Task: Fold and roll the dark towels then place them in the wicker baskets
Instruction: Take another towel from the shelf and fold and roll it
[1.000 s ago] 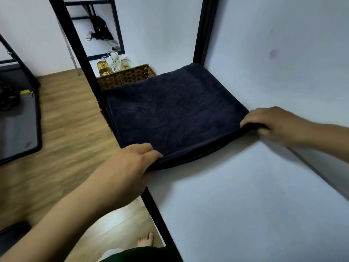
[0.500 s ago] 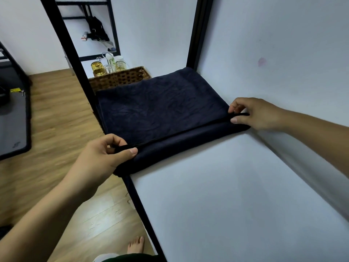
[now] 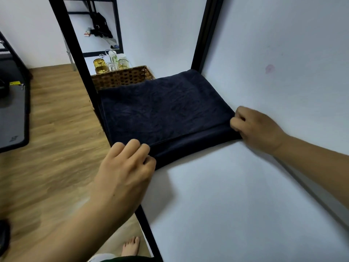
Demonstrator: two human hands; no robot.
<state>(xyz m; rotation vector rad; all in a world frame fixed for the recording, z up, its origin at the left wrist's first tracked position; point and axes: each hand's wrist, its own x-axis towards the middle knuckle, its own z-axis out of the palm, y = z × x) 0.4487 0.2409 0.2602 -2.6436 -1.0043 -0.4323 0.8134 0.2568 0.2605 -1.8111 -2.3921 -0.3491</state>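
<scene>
Dark towel (image 3: 160, 110), near corners gripped by fingers (image 3: 132, 148).

1 towel (image 3: 160, 114), 1 wicker basket (image 3: 122, 78), 2 hands (left (image 3: 124, 171), right (image 3: 255, 127))

Light is moderately bright, even and soft, apparently from overhead. My left hand (image 3: 122, 173) throws a faint grey shadow onto the white surface (image 3: 236, 195) to its right. The dark towel (image 3: 162, 112) reads nearly black, its texture barely legible. The fingers (image 3: 235, 126) of my right hand (image 3: 258, 129) are smeared by motion. The black frame post (image 3: 75, 59) bows toward the edge: wide-angle distortion.
</scene>
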